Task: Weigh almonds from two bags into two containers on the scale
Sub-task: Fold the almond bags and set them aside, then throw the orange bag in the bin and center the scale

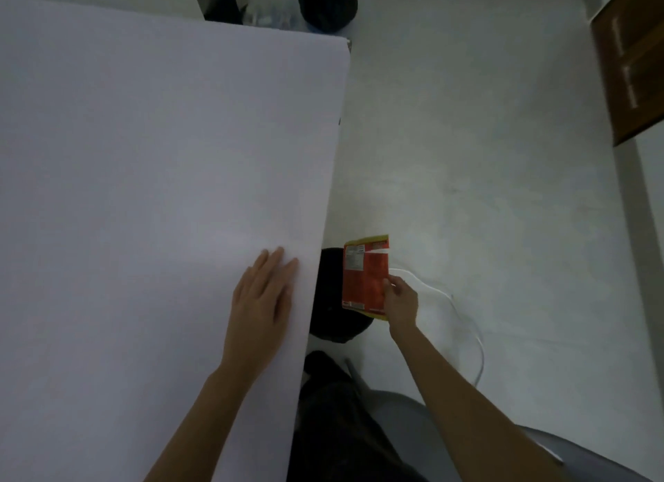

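The right hand [400, 298] pinches the flat, limp bag [364, 276] by its right edge; the left hand [262, 302] lies flat, holding nothing.

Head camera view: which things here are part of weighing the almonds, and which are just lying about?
Part of the job: orange-and-yellow printed bag, held by the right hand; left hand, flat on the white table.
Lying about: loose white cable; brown wooden cabinet; black round object beside the table.
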